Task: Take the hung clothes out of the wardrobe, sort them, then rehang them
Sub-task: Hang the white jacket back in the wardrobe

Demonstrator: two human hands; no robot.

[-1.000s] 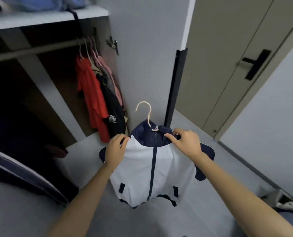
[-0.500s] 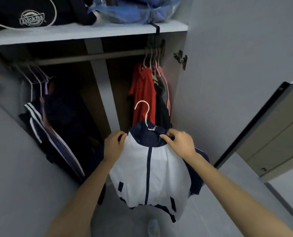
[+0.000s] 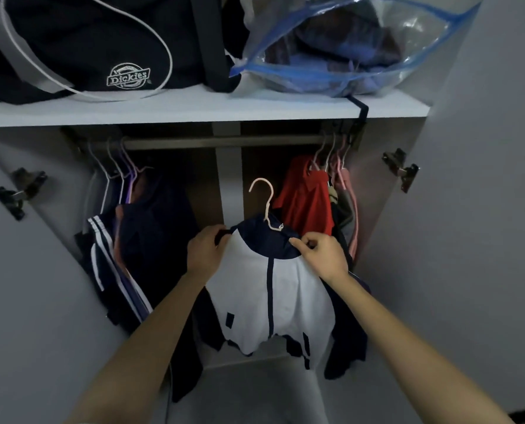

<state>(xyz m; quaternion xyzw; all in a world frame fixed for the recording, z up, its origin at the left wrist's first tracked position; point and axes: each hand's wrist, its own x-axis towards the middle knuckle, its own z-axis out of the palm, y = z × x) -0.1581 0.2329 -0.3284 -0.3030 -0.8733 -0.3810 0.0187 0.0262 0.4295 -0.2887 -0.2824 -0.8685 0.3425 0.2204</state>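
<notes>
White-and-navy jacket [image 3: 270, 289] on hanger [image 3: 262, 197] — held below the rail [image 3: 224, 142], left hand [image 3: 206, 252] and right hand [image 3: 324, 255] each pinching a shoulder — wanted a level lift, hook onto the rail's free middle.

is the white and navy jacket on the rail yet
Not yet: hanger hook free below the rail, left hand and right hand gripping the jacket.

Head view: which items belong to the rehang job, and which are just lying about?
Job: white-and-navy jacket on its hanger, gripped by left hand and right hand; rail; red shirt; dark clothes hung at left.
Lying about: black Dickies bag and clear zip bag, both on the shelf; door hinges.
</notes>
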